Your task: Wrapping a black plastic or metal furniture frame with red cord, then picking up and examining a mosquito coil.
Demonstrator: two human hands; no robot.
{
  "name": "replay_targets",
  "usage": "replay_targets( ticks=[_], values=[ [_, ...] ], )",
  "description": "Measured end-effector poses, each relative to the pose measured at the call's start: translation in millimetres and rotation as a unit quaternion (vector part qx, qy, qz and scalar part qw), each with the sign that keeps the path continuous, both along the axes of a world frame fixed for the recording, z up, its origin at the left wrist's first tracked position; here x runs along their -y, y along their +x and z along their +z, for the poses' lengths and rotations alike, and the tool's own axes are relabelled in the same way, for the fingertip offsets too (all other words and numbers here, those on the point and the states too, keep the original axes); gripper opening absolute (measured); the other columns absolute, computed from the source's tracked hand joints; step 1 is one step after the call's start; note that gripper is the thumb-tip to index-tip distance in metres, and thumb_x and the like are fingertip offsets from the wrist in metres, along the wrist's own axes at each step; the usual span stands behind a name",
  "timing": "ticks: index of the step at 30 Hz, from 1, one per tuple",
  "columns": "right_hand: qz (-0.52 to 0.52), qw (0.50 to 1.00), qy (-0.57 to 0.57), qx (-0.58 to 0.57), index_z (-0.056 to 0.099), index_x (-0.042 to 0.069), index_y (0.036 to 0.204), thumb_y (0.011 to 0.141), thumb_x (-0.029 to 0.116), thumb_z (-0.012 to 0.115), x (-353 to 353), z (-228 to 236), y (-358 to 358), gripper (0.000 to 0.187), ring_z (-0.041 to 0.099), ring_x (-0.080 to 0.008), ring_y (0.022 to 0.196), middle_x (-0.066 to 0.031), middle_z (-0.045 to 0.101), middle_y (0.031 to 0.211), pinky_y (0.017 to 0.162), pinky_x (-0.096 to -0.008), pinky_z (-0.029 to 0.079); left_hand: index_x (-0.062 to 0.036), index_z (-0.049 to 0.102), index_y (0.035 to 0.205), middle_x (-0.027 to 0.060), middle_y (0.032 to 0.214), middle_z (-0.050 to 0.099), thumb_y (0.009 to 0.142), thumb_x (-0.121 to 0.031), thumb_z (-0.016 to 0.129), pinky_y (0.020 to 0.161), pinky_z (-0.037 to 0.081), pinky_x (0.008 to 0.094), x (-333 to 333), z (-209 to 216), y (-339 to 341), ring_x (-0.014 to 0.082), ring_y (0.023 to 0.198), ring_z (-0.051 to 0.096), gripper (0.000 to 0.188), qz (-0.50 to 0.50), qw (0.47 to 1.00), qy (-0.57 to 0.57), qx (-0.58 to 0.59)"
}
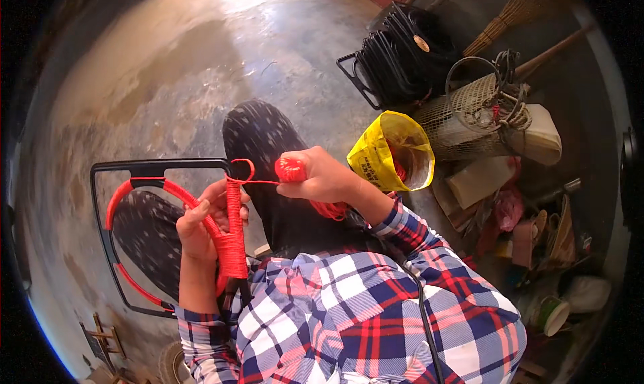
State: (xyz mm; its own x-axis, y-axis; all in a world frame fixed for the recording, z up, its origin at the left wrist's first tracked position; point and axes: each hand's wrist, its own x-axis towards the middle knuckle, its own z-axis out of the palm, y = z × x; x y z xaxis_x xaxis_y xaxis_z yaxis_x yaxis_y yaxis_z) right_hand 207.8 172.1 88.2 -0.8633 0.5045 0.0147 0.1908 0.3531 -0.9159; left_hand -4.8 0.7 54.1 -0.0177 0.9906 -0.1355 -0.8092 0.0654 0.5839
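A black metal frame (161, 164) with a ring inside it lies across my lap, over my left thigh. Red cord winding (232, 253) covers its right-hand bar in tight turns, and red also covers parts of the ring. My left hand (196, 233) grips the ring beside the wound bar, its fingers partly behind the frame. In my right fist (327, 176) is a bundle of red cord (290, 170), with loose strands hanging below the hand. One strand runs taut from the bundle to the upper part of the bar, where a small loop (247, 162) stands up.
A yellow bag (369, 157) with red cord inside stands open right of my knee. Behind it are stacked black frames (402, 55), a wire mesh basket (463, 109) and a straw broom (503, 28). Assorted clutter lines the right side; a small wooden stool (102, 337) is at lower left.
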Motion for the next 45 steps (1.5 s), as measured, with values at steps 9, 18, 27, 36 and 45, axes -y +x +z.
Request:
replay_targets(
  ticks=[9,18,27,36,45],
  values=[
    [0.014,0.996,-0.091,0.018,0.057,0.004,0.08,0.079,0.01,0.075,1.3,-6.2,27.4,0.019,0.049,-0.0083,0.07,-0.0025,0.059,0.073,0.065,-0.029,0.044,-0.0021,0.045,0.142,0.0241,0.123,0.055,0.092,-0.032,0.056,0.075,0.062,0.0532,3.0,-10.6,-8.4,0.0328,0.1,0.062,0.059,-0.019,0.998,0.036,0.049],
    [0.012,0.804,-0.477,-0.355,0.05,0.009,0.079,0.086,0.015,0.062,14.5,3.0,3.5,0.015,0.055,-0.0154,0.07,-0.0098,0.062,0.086,0.062,-0.0284,0.045,-0.0047,0.052,0.138,0.0216,0.114,0.062,0.086,-0.034,0.058,0.084,0.055,0.0374,3.0,3.9,-2.5,0.0286,0.094,0.065,0.06,0.015,0.998,-0.037,0.039],
    [-0.034,0.88,-0.417,-0.226,0.05,0.007,0.083,0.087,0.014,0.064,11.3,-8.1,26.7,0.016,0.05,-0.014,0.063,-0.0063,0.055,0.074,0.059,-0.0267,0.041,-0.0104,0.047,0.143,0.0228,0.113,0.058,0.082,-0.032,0.065,0.083,0.052,0.0416,4.2,5.2,-2.8,0.0289,0.092,0.062,0.068,-0.002,0.996,0.006,0.09],
    [-0.105,0.909,-0.364,-0.174,0.052,0.007,0.082,0.089,0.008,0.063,13.2,-18.0,34.5,0.013,0.049,-0.0122,0.057,-0.0035,0.054,0.07,0.055,-0.0262,0.04,-0.0101,0.05,0.13,0.0218,0.108,0.06,0.082,-0.034,0.064,0.078,0.05,0.0389,3.9,5.8,-1.7,0.0271,0.086,0.062,0.056,0.004,0.996,-0.004,0.092],
    [-0.119,0.872,-0.44,-0.18,0.052,0.007,0.082,0.09,0.007,0.062,3.5,-20.5,40.1,0.012,0.048,-0.0116,0.055,-0.0032,0.052,0.068,0.051,-0.026,0.04,-0.0127,0.051,0.128,0.0228,0.104,0.06,0.089,-0.041,0.058,0.075,0.049,0.0381,8.1,9.0,2.9,0.0262,0.081,0.061,0.049,-0.013,0.996,-0.006,0.083]
  ],
)
